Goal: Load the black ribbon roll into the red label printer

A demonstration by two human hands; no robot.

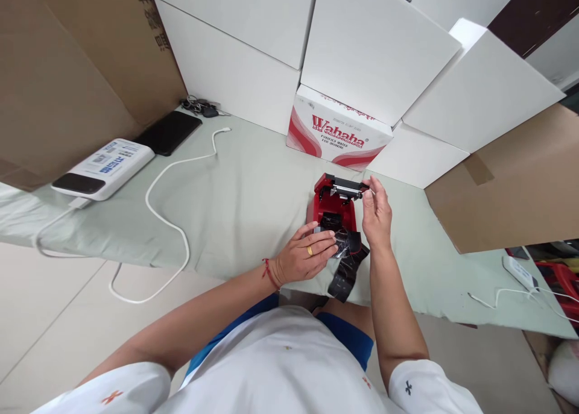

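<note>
A small red device (333, 204) with its lid tipped open stands on the pale green cloth (253, 203). My left hand (304, 254), a ring on one finger and a red cord at the wrist, pinches a crumpled strip of black film (347, 263) that trails from the device over the table's front edge. My right hand (376, 212) is raised beside the open lid, its fingertips pinched on the lid's right end near a metal bar (346, 190).
White boxes and a red-printed Wahaha carton (337, 134) stand behind the device. Brown cardboard sheets lean at left and right. A white power bank (104, 168), a black phone (169, 132) and a white cable (167, 221) lie at left. A power strip (520, 272) sits far right.
</note>
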